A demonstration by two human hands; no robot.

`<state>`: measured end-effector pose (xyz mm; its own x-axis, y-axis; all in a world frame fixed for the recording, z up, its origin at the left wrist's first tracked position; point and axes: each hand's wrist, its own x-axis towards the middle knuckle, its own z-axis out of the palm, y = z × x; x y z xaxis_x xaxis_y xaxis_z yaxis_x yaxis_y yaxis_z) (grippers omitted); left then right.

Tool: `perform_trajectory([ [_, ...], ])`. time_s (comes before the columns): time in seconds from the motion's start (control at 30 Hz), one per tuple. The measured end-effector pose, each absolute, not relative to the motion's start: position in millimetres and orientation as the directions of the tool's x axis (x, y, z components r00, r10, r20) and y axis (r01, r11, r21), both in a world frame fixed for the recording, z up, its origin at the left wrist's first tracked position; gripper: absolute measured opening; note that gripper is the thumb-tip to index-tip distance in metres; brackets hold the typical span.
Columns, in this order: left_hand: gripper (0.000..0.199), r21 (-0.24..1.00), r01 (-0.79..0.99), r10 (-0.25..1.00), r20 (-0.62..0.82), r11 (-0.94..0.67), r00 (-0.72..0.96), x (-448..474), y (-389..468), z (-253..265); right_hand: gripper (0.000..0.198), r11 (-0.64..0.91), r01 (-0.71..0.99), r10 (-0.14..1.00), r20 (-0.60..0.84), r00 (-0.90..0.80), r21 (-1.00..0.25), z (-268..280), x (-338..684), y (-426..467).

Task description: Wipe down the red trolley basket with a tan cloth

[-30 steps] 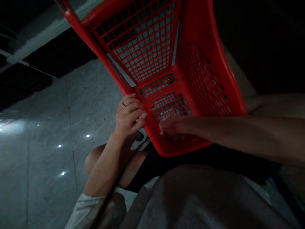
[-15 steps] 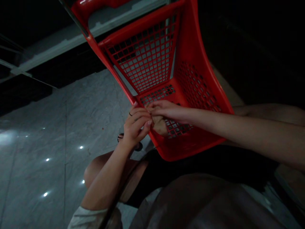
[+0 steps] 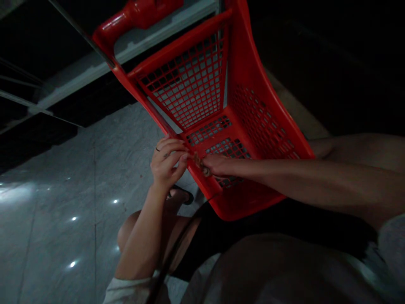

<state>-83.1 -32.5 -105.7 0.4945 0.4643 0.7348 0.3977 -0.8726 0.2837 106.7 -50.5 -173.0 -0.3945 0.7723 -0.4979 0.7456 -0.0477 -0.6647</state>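
Note:
A red plastic shopping basket (image 3: 275, 101) with gridded walls is tilted in front of me. My left hand (image 3: 169, 162), wearing a dark ring, has its fingers bent over the near-left rim, thumb on the outer side. Inside the basket, my right hand (image 3: 218, 164) is closed around a crumpled tan cloth (image 3: 205, 171), pressed against the inner face of that same rim, close to my left fingertips. Most of the cloth is hidden by the right hand, and the dim light blurs its edges.
A red handle (image 3: 139, 17) and a metal bar (image 3: 82, 31) rise at the basket's upper left. Beyond is a pale shelf edge (image 3: 76, 84). Grey tiled floor (image 3: 63, 177) with light reflections lies at left. My bent legs and sandalled foot (image 3: 183, 196) are below.
My right hand has moved down toward me along the inside of the rim, bunching the cloth, which hung looser before. My left hand has shifted slightly left and up.

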Motion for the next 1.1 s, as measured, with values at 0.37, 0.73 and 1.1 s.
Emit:
perform_trajectory([
  [0.37,0.022,0.302,0.509,0.496,0.814,-0.806,0.302,-85.8,-16.1,-119.1,0.029,-0.012,0.061,0.983,-0.023,-0.180,-0.998,-103.0,90.5,-24.1],
  [0.73,0.023,0.248,0.549,0.466,0.832,-0.798,0.302,-87.5,-15.9,-119.8,0.028,-0.249,0.248,0.894,-0.321,-0.313,-0.936,-170.3,90.8,-34.6],
  [1.1,0.021,0.238,0.497,0.445,0.824,-0.834,0.352,-91.9,-18.7,-121.1,0.011,-0.342,0.257,0.863,-0.410,-0.294,-0.904,-145.9,92.7,-42.9],
])
